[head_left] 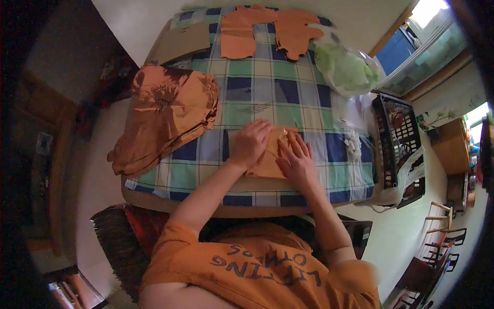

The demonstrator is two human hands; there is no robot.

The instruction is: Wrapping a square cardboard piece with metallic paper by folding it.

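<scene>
Both my hands press on a small orange paper piece lying near the front edge of a table covered with a blue, green and white checked cloth. My left hand lies flat on its left part with the fingers spread. My right hand rests on its right part, fingertips at a raised fold in the middle. Most of the paper is hidden under the hands.
A heap of orange paper sheets hangs over the table's left side. Flat orange cut shapes lie at the far edge. A pale green plastic bag and a black basket sit at the right. Chairs stand lower right.
</scene>
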